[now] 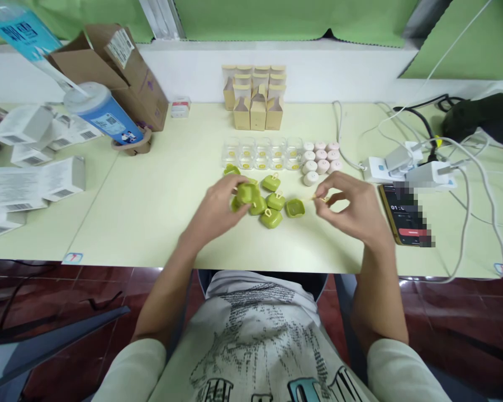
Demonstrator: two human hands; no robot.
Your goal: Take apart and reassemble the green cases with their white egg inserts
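Left hand (216,212): fingers clenched around green case (246,193), held just above cluster of green cases (271,211) on counter (151,212). Right hand (354,211): fingers pinched on small yellow loop (321,198), apart from held case, with open case half (295,207) between. Judged step: loop brought toward case; fine alignment called for. Beyond: clear boxes (262,153), pink pods (321,159), cardboard cartons (255,109).

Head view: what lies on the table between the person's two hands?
Green cases and an open green shell, between left hand and right hand; head view.
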